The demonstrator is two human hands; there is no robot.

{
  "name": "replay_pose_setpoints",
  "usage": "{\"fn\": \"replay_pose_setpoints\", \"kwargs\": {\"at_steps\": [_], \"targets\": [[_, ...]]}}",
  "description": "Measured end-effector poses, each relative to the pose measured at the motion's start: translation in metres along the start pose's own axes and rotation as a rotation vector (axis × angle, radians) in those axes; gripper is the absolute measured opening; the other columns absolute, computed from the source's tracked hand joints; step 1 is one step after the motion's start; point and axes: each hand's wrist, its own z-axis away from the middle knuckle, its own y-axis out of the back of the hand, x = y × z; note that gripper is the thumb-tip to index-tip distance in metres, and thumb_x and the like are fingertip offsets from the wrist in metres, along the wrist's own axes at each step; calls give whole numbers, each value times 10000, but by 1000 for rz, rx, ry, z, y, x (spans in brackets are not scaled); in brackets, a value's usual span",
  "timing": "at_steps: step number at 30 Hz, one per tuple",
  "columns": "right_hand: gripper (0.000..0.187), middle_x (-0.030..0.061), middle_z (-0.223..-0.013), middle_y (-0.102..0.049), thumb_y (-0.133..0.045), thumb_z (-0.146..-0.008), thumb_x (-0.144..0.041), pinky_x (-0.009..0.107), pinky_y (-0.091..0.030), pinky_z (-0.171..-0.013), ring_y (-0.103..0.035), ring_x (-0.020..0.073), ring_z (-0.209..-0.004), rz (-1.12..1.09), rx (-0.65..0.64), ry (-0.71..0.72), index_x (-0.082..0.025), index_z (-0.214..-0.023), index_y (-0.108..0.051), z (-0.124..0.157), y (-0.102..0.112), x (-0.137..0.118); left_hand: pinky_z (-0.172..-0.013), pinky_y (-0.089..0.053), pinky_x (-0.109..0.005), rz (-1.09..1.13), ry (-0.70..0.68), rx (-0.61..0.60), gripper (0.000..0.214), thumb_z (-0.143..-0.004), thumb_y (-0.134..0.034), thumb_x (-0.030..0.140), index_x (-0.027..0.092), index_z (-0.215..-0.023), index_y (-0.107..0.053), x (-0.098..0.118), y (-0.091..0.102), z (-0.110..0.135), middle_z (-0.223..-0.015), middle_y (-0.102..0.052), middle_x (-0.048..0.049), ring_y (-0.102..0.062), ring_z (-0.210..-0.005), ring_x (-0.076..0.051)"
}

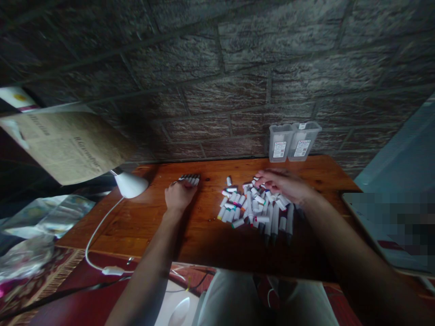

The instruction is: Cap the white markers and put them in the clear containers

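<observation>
My left hand [179, 194] is closed round a bunch of markers [190, 179] whose dark ends stick out toward the wall. My right hand [283, 184] lies over the far side of a heap of loose markers [253, 209] with white barrels and coloured caps; its fingers are stretched flat on them, pointing left. Both hands rest on a reddish wooden table [204, 235].
Two clear plastic boxes [292, 141] with labels stand at the table's back edge against the brick wall. A white lamp [130, 184] with a white cable [98, 231] sits at the left corner. A newspaper [68, 145] hangs at the left, plastic bags below it.
</observation>
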Motion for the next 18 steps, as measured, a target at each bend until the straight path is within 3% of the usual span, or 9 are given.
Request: {"fn": "replay_pose_setpoints", "kwargs": {"at_steps": [4, 8, 11, 14, 18], "targets": [[228, 61, -819, -761, -632, -829, -374, 299, -463, -670, -635, 186, -703, 520, 207, 215, -181, -815, -751, -4, 17, 2, -755, -483, -359, 17, -4, 25, 233, -787, -606, 388, 221, -865, -749, 0, -1, -1, -926, -754, -118, -689, -912, -306], [206, 83, -917, -776, -596, -852, -248, 331, -488, -785, -704, 236, -829, 883, 370, 224, -174, -922, -776, -4, 29, 2, -784, -492, -393, 31, -33, 80, 306, -813, -578, 431, 200, -919, -748, -1, -3, -1, -958, -738, -150, -673, -951, -332], [225, 87, -963, -780, -590, -843, -195, 323, -500, -835, -722, 237, -877, 976, 385, 183, -173, -967, -776, -5, 31, 3, -797, -495, -404, 24, -23, 73, 307, -815, -575, 413, 198, -941, -754, 0, -3, -2, -985, -732, -156, -662, -973, -339], [200, 89, -989, -779, -604, -836, -190, 321, -502, -868, -723, 236, -907, 993, 296, 181, -192, -935, -779, -10, 32, 10, -791, -499, -390, 1, -4, 34, 280, -806, -580, 388, 207, -924, -759, -1, -4, -3, -970, -734, -146, -660, -959, -326], [91, 112, -965, -769, -695, -756, -174, 382, -469, -933, -699, 275, -952, 812, 221, 170, -203, -804, -767, -18, 35, 25, -798, -495, -395, 20, -2, 76, 267, -797, -591, 387, 198, -902, -749, -4, -6, -4, -967, -724, -150, -650, -952, -326]]}}
